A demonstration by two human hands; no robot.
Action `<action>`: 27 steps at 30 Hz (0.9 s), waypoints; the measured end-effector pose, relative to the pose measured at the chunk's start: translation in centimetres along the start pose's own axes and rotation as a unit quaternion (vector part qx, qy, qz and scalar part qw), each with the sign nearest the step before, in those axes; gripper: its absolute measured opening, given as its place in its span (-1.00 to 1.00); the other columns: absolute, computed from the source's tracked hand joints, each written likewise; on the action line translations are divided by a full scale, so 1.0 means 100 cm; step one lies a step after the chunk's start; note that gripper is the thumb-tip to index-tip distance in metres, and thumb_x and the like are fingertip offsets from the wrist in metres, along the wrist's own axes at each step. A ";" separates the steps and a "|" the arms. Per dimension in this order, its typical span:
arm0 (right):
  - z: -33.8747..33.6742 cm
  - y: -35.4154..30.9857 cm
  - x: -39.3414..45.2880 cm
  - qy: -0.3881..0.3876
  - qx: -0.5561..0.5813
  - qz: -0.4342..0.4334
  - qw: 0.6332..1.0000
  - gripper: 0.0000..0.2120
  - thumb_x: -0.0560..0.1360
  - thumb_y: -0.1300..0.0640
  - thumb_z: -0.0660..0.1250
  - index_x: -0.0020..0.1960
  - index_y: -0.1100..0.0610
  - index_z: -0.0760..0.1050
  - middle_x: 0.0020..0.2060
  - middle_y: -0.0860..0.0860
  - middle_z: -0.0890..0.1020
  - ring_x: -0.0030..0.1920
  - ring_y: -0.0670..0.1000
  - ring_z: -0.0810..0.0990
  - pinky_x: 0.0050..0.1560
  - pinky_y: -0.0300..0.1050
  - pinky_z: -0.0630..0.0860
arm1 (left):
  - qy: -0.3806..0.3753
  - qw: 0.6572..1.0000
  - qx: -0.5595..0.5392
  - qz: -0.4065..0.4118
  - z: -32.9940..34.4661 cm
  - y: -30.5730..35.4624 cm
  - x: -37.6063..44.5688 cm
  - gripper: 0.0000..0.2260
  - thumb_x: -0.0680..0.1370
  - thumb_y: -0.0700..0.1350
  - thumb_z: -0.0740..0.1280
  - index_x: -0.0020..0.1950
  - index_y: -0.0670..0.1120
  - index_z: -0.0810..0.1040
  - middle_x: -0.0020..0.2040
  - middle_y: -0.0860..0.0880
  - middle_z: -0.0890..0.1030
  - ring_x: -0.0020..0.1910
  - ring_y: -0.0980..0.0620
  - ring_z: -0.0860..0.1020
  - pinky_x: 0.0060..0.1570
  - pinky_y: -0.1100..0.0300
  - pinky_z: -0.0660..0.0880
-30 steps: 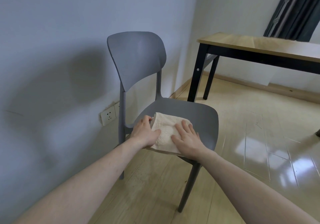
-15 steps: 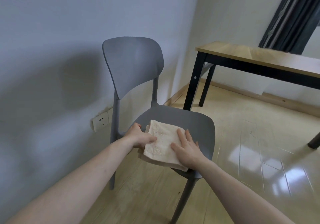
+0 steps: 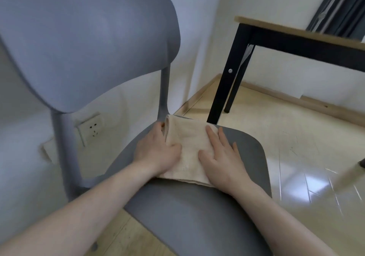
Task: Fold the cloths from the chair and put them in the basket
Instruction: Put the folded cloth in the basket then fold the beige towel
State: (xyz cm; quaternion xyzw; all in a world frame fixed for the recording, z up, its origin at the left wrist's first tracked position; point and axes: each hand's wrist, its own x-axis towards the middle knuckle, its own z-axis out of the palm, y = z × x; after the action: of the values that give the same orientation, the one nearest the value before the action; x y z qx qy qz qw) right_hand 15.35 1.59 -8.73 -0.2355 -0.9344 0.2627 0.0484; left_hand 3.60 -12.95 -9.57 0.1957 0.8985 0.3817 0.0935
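We see a folded beige terry cloth [image 3: 189, 147] lying on the seat of a grey moulded plastic chair [image 3: 197, 216], toward the far side of the seat, close under the backrest post. The cloth is a soft, pale rectangle of several layers; its far-left end shows a rolled fold edge, and its near edge shows stacked layers just beside our wrists. Our left hand [image 3: 156, 153] lies on the left part of the cloth, its fingers bent down over the left edge and the thumb pressing on the top face, so it grasps that edge. Our right hand [image 3: 221, 157] lies flat on the right part of the cloth, fingers straight and spread toward the far side, the thumb pointing inward; it presses and grips nothing. Both bare forearms reach in from the near edge, across the seat. On the white wall to the left, behind the chair, is a white wall socket [image 3: 91, 127]. Far right stands a wooden-topped table with black metal legs [image 3: 229, 74] on a glossy pale wood floor [image 3: 296, 147].
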 end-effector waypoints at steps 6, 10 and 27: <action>0.008 0.011 0.004 0.034 0.068 0.001 0.997 -0.33 0.62 -0.15 0.19 0.66 -0.27 0.01 0.67 -0.24 -0.07 0.66 -0.03 0.01 0.64 0.05 0.08 | 0.030 0.999 -0.036 0.011 0.010 -0.008 -0.002 -0.43 0.53 0.00 0.34 0.51 0.14 0.27 0.33 0.12 0.55 0.30 -0.05 0.53 0.17 0.11 0.39; -0.012 0.003 0.001 0.058 0.286 0.082 0.953 -0.40 0.60 0.06 0.37 0.58 -0.22 0.29 0.51 -0.27 0.38 0.53 -0.16 0.33 0.49 -0.13 0.35 | -0.046 0.985 -0.128 -0.103 -0.011 0.014 -0.012 -0.37 0.53 -0.14 0.39 0.55 0.12 0.25 0.39 0.09 0.53 0.27 -0.03 0.54 0.20 0.09 0.43; -0.453 -0.089 -0.145 -0.183 0.549 0.290 0.762 -0.66 0.56 0.14 0.47 0.33 0.04 0.62 0.20 0.04 0.73 0.21 0.08 0.70 0.27 0.12 0.59 | -0.335 0.837 -0.326 -0.286 -0.260 0.412 -0.125 -0.61 0.54 -0.34 0.33 0.33 -0.05 0.58 0.18 -0.16 0.70 0.16 -0.19 0.69 0.23 -0.23 0.58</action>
State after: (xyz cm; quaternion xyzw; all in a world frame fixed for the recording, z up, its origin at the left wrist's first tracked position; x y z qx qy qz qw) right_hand 34.22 9.31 35.13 -0.3759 -0.5079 0.7708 -0.0813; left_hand 18.27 -9.09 38.44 0.0038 0.6521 0.5195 0.5521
